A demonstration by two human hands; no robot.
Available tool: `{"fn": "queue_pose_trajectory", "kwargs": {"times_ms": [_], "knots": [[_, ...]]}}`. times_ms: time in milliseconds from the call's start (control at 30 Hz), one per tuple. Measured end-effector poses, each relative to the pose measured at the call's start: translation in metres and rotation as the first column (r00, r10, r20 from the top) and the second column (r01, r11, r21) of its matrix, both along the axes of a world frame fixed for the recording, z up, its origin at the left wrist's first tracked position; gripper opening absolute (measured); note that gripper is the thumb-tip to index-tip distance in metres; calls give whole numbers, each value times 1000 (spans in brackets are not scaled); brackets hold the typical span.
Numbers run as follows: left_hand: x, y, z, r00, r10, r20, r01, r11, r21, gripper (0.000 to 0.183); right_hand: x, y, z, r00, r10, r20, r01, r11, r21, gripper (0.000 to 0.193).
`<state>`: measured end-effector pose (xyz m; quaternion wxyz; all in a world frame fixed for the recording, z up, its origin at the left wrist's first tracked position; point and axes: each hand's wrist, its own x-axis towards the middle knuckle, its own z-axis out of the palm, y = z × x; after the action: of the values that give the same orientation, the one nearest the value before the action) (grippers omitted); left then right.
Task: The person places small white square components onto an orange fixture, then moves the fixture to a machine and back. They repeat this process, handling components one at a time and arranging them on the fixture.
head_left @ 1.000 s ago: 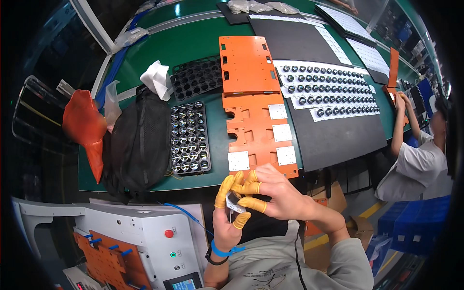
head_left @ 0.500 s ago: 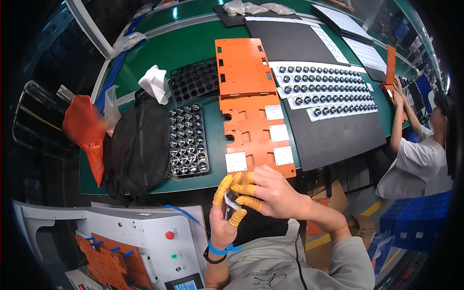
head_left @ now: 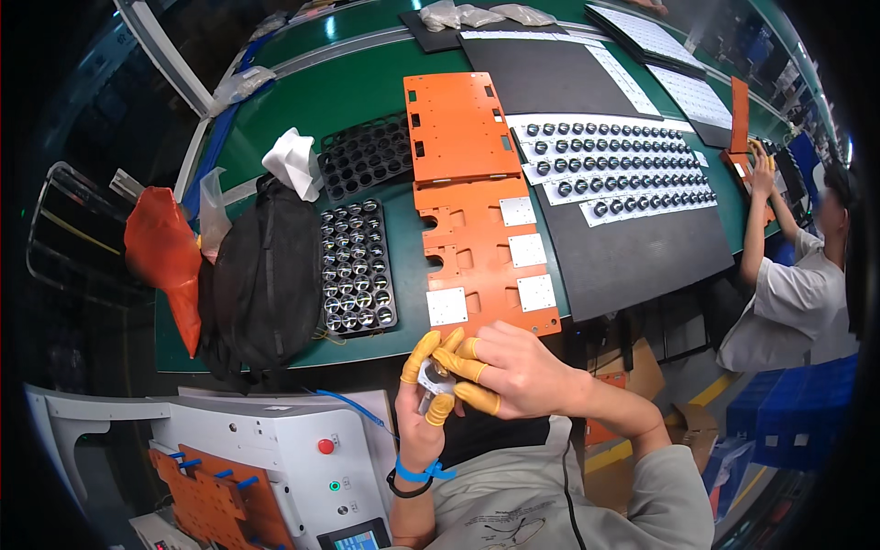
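My left hand (head_left: 421,423) pinches a small whitish part with a dark, shiny round middle (head_left: 431,377) between yellow-capped fingers. Wrapped fingers hide some of it, so its exact kind is unclear. My right hand (head_left: 524,369), also in yellow finger cots, reaches in from the right with its fingertips closed on the same part. Both hands are in front of the near table edge, just below an orange fixture plate (head_left: 483,266). Several square white plates (head_left: 527,250) lie in it, and its orange lid (head_left: 454,128) is folded back beyond.
Left of the fixture stand a black tray of shiny round lenses (head_left: 356,266), a second black tray (head_left: 367,158) and a black backpack (head_left: 266,275). Rows of black round parts on white strips (head_left: 623,165) lie right. A grey machine (head_left: 302,449) is lower left; a co-worker (head_left: 779,284) sits right.
The held part has tilted so that its round dark middle now shows. My right fingers have shifted slightly on it. The co-worker's hands have moved a little.
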<state>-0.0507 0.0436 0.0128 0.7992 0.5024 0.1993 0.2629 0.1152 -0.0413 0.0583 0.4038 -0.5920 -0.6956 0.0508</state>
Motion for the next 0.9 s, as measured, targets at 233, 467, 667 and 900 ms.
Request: {"fn": "queue_pose_trajectory", "kwargs": {"times_ms": [233, 467, 667, 900], "knots": [[13, 0, 5, 999, 3, -54, -4, 999, -33, 83, 0, 10, -21, 979, -161, 121, 137, 973, 184, 55], [26, 6, 5, 981, 109, -159, -39, 919, 392, 66, 27, 10, -34, 969, -242, 39, 224, 940, 257, 42], [36, 20, 10, 963, 254, -85, -125, 706, 697, 38, 33, 6, -36, 995, -89, -40, 94, 985, 146, 39], [48, 30, 22, 940, 317, -126, -150, 715, 683, 20, 42, 4, -46, 984, -133, -114, 137, 990, 24, 40]]}}
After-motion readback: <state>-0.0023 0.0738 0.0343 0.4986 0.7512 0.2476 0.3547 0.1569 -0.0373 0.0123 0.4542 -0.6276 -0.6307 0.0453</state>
